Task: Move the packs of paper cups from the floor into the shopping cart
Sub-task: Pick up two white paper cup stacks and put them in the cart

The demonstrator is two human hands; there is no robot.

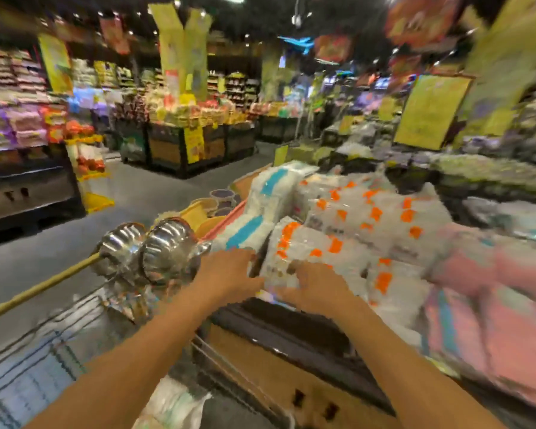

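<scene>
Fingers (287, 267) of both hands, spread, clasp the pack of paper cups (310, 258), which lies at the near edge of the cart's heaped load. We judge it light, crushable and film-slick; we grip the ends.

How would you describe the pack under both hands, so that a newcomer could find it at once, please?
Start at the shopping cart, piled with clear-wrapped packs. The pack of paper cups is nearest its rim, under the left hand and right hand. It bears orange labels, while the left neighbour has blue stripes.
</scene>
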